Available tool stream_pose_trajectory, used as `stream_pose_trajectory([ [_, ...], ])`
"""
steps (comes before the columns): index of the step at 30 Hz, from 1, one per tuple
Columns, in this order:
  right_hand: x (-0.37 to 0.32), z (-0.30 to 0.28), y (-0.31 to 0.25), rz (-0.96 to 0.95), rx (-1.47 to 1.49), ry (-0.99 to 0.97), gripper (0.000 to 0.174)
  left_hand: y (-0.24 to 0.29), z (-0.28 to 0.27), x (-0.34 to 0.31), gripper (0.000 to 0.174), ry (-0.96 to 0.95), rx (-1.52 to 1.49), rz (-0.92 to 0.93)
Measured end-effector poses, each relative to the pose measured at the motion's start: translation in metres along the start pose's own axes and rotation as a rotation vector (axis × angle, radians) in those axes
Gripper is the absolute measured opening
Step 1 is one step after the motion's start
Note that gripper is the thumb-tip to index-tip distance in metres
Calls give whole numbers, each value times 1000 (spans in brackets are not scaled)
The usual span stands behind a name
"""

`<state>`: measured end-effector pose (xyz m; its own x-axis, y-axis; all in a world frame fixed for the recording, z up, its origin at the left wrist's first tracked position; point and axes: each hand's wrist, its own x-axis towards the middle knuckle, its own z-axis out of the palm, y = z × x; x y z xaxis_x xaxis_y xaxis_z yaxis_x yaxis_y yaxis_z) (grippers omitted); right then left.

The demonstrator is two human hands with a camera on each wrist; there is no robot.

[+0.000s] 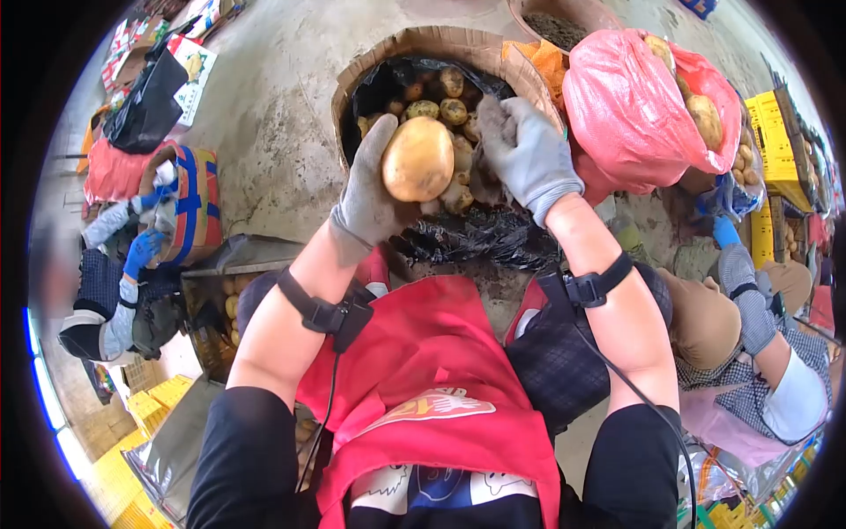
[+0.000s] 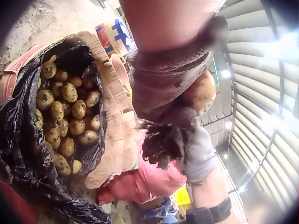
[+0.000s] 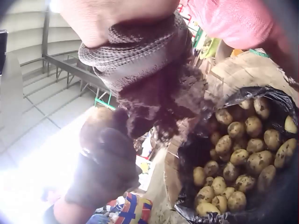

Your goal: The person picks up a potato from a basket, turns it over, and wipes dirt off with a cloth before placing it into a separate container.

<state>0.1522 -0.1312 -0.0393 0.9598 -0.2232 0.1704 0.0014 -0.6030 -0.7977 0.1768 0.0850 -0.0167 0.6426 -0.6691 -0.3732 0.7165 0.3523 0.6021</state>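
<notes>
A large, pale yellow potato (image 1: 419,160) is gripped in my grey-gloved left hand (image 1: 366,192), thumb along its side, above an open carton. My right hand (image 1: 534,157), also in a grey glove, is just right of the potato and holds a dark, muddy, ragged cloth (image 2: 163,142). Below both hands, the cardboard carton (image 1: 348,84) is lined with a black plastic bag (image 1: 480,236). Several soil-speckled potatoes (image 3: 239,157) lie inside it. In the left wrist view, the held potato (image 2: 202,93) shows brown marks, and my left hand's fingers are partly hidden.
Right of the carton stands a pink sack (image 1: 617,115) with large potatoes in its mouth. A tub of soil (image 1: 557,31) is behind it. Yellow crates (image 1: 771,141) stand far right. At left, another person's blue-gloved hands (image 1: 145,251) are at a striped bag (image 1: 196,207); someone else sits at right.
</notes>
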Motion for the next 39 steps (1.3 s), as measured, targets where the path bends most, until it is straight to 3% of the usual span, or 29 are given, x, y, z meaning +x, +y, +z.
stream_pose_trajectory([
  [2, -3, -9, -23, 88, 135, 32, 29, -4, -7, 5, 74, -9, -32, 7],
  [3, -3, -6, -19, -32, 77, 65, 28, -11, -5, 8, 72, 125, -33, 46],
  [4, -9, -3, -23, -20, 79, 59, 28, -16, -3, 9, 70, 260, -30, 75],
  [5, -15, 2, -34, -35, 104, -37, 29, -20, -7, 14, 69, 51, -8, 70],
  [7, -36, 18, -47, -247, -72, 79, 31, -29, -14, 20, 65, 103, -92, 33],
  [8, -42, 23, -48, -348, -156, 23, 28, -28, -19, 23, 64, 166, -177, -6],
  [10, -60, 19, -55, -398, -363, -280, 22, -22, -21, 22, 60, 315, -152, 60],
  [11, -60, 25, -50, -318, -463, -467, 21, -11, -17, 13, 60, 245, -107, 39],
  [12, -58, 29, -43, -232, -563, -653, 23, -5, -14, 18, 61, 247, -109, 160],
  [13, -46, 20, -48, 93, -584, -823, 28, -1, -14, 17, 59, 174, -88, 156],
  [14, -46, 20, -37, 80, -597, -683, 24, 3, -16, 15, 56, 102, -69, 153],
  [16, -40, 10, -31, -45, -588, -319, 24, 0, -23, 16, 58, 136, -71, 170],
  [18, -27, 2, -30, -136, -385, -85, 24, -3, -26, 18, 59, 165, -70, 190],
  [19, -24, 0, -31, -267, -258, 38, 23, -5, -19, 18, 56, 246, -82, 170],
  [20, -23, 0, -34, -262, -257, 43, 23, -7, -15, 19, 52, 328, -91, 146],
  [23, -33, 3, -45, -500, -208, 44, 23, -18, -16, 21, 46, 217, -71, 102],
  [26, -21, -3, -33, -356, -150, -73, 28, -21, -17, 18, 49, 206, -17, 64],
  [27, -11, -5, -25, -193, -343, -93, 29, -15, -24, 14, 51, -45, -52, 34],
  [28, -6, -10, -17, -153, -365, -76, 31, -9, -25, 13, 53, -302, -80, 1],
  [32, -5, -17, -10, -270, -164, 32, 34, -15, -16, 11, 49, -4, 50, -3],
  [34, -11, -16, -19, -297, -76, 54, 35, -23, -22, 16, 52, 15, 46, 16],
  [36, -20, -13, -33, -225, 83, -141, 32, -33, -12, 21, 54, 97, 27, 70],
  [37, -25, -8, -37, -195, 29, -203, 30, -33, -16, 21, 53, 77, 14, -18],
  [39, -38, -8, -43, -345, -74, -260, 28, -30, -22, 21, 52, 119, -81, -12],
])
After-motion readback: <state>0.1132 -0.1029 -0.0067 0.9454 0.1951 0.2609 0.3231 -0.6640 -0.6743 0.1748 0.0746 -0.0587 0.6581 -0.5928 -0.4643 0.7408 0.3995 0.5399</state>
